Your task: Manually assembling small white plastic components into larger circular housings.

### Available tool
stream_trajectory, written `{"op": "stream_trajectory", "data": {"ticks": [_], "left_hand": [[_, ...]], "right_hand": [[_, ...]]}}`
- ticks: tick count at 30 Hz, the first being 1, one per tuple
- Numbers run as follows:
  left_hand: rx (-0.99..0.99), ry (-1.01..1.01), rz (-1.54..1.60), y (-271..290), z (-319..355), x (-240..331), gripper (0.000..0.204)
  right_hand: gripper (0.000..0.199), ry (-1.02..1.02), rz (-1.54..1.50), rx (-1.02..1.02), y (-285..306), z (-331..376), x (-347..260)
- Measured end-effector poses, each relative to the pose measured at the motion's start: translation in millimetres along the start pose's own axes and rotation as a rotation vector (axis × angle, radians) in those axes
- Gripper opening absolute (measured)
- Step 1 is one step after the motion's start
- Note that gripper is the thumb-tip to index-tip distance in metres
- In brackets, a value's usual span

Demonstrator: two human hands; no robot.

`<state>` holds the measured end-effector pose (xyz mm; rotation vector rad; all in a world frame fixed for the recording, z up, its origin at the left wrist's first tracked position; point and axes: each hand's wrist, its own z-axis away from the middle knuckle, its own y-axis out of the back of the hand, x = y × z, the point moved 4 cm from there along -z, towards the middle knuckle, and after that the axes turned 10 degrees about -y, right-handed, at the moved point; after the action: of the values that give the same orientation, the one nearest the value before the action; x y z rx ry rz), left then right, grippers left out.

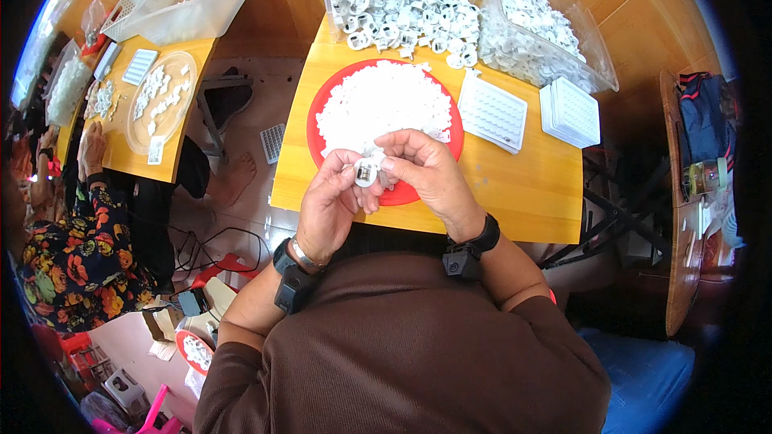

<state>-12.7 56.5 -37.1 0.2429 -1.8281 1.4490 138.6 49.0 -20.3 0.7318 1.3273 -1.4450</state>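
Between finger and thumb, my left hand (331, 186) holds a small round white plastic part (367, 174) with a dark rectangular opening showing metal. My right hand (432, 175) meets it from the other side, thumb and fingertips pinched at its edge. Whether a second small white piece is in that pinch, I cannot make out. Both hands are over the near part of a red round tray (315, 116), which bears a heap of small white plastic pieces (384, 104).
Behind the tray stand a clear bin of round white parts (394, 0) and another bin of white pieces (535, 32). White cell trays (492, 112) and a further stack (569, 112) lie right on the yellow table (515, 213). Left, another person's hand (92, 147) rests at a second table.
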Motion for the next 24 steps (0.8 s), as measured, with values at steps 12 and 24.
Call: {"op": "stream_trajectory", "data": {"ticks": [12, 24], "left_hand": [[-0.006, 0.01, 0.026, -2.1, 1.4, -1.4, 0.019], [0.014, -0.007, 0.011, -2.6, -1.0, 0.9, 0.024]], "right_hand": [[0.018, 0.022, 0.186, 0.013, -9.1, 8.4, -7.8], [0.007, -0.001, 0.17, 0.047, -2.9, 7.4, -8.3]]}}
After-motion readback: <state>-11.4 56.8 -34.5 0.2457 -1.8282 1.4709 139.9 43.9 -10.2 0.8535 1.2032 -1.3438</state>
